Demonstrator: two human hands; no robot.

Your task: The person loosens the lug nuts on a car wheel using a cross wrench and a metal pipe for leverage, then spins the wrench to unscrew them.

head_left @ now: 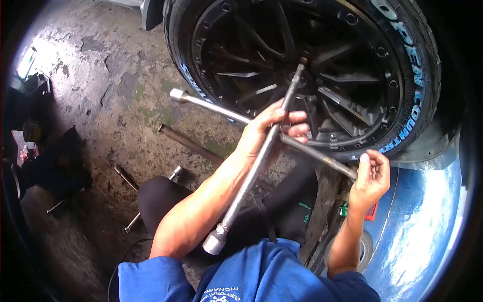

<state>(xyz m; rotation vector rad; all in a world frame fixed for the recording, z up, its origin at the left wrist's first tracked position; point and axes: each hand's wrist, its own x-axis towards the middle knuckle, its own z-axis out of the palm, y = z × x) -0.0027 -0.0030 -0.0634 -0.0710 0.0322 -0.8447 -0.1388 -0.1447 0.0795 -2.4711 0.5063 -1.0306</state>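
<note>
A metal cross wrench (254, 166) has one end set into the hub of a black wheel (322, 70) with a lettered tyre. My left hand (274, 128) is closed around the wrench at its crossing. My right hand (371, 176) touches the tip of the wrench's right arm with its fingers curled at the end. The nearest socket end (215, 241) points back toward my body, and the left arm's socket (177, 94) sticks out over the ground.
A rusty pipe (188, 143) and small metal tools (128, 178) lie on the stained concrete floor (100, 90). Dark gear (50, 161) sits at the left. A blue car body panel (422, 221) is at the lower right. My knees in black trousers (166, 196) are below the wrench.
</note>
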